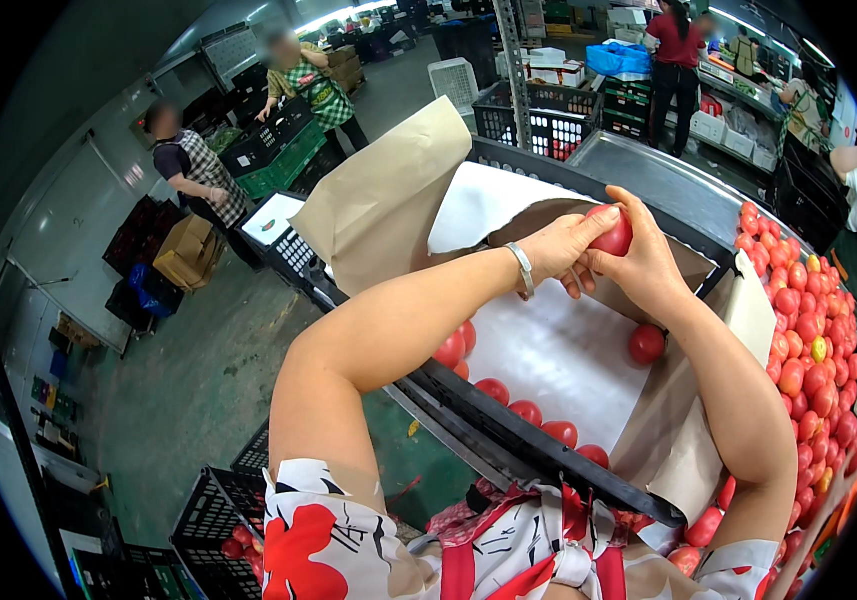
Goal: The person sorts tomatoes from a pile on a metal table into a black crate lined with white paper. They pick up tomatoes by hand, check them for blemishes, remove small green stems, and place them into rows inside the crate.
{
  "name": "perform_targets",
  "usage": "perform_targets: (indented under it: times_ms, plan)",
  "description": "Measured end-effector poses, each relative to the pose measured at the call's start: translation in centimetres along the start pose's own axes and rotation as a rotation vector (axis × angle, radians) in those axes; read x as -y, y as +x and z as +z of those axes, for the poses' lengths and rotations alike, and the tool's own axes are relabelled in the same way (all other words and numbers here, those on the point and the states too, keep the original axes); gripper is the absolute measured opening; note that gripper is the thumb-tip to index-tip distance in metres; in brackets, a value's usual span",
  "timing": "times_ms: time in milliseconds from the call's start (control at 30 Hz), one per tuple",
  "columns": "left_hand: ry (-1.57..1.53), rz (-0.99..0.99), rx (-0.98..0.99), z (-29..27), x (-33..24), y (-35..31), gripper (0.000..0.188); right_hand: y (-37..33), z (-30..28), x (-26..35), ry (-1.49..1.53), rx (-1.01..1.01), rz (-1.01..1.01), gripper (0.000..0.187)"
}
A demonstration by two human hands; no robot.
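A red tomato (610, 232) is held between both my hands, above the far side of a black plastic crate (558, 470). My left hand (560, 248), with a bracelet at the wrist, closes on it from the left. Fingers of my right hand (641, 262) wrap it from the right and partly hide it. Brown and white paper (548, 350) lines the crate, its brown flap (383, 190) standing up at the far left. Inside, several tomatoes (526, 412) lie along the near wall, and a single tomato (646, 344) rests at the right.
A large heap of tomatoes (808, 340) covers the surface to my right, by a metal tabletop (648, 175). Another black crate with tomatoes (213, 520) stands at the lower left. Beyond are people (313, 90), stacked crates and a cardboard box (188, 250).
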State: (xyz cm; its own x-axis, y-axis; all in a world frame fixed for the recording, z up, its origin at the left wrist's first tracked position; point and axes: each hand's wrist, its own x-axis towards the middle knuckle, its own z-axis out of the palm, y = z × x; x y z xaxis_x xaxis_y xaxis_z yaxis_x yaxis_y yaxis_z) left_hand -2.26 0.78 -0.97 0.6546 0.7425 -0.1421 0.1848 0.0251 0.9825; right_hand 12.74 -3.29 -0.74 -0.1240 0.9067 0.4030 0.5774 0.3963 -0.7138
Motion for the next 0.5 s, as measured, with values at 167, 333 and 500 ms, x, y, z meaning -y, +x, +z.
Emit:
perform_targets:
  times_ms: [167,333,500]
  plan:
    - [-0.065,-0.001,0.029,-0.2,0.0,-0.1,0.057,0.0,0.0,0.6,-0.048,0.062,0.01,0.071]
    - [-0.074,0.047,-0.1,0.2,-0.2,0.0,0.048,-0.5,-0.2,1.4,-0.104,0.057,0.02,0.074]
    - [-0.09,0.058,-0.099,-0.2,-0.3,0.0,0.039,-0.3,0.1,0.9,-0.025,0.036,0.022,0.081]
